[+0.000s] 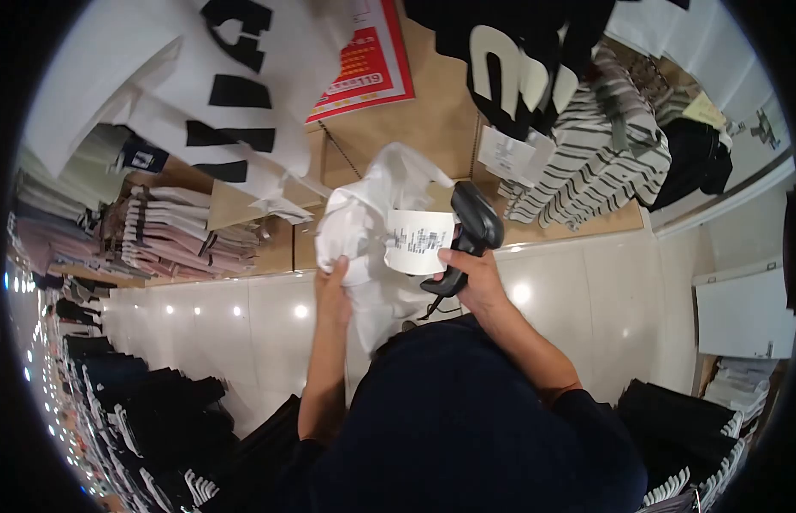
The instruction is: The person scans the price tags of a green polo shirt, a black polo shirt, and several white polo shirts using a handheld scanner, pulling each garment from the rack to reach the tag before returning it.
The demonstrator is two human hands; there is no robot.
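My left hand (334, 291) is closed on a white garment (368, 222), which hangs bunched up in front of me. A white paper tag (419, 242) with printed text and a barcode lies against the garment's right side. My right hand (475, 278) grips a black handheld barcode scanner (477, 218) by its handle. The thumb of that hand presses on the tag's right edge. From the bottom of the scanner's handle a thin black cord runs down. The fingers behind the garment and the scanner are partly hidden.
Striped clothes (577, 145) hang at the right, pink and white ones (188, 227) at the left. A red price sign (364, 68) stands at the back. Dark garments (159, 410) on white hangers line the lower left, with more (676, 427) at the lower right. The floor (244, 321) is glossy tile.
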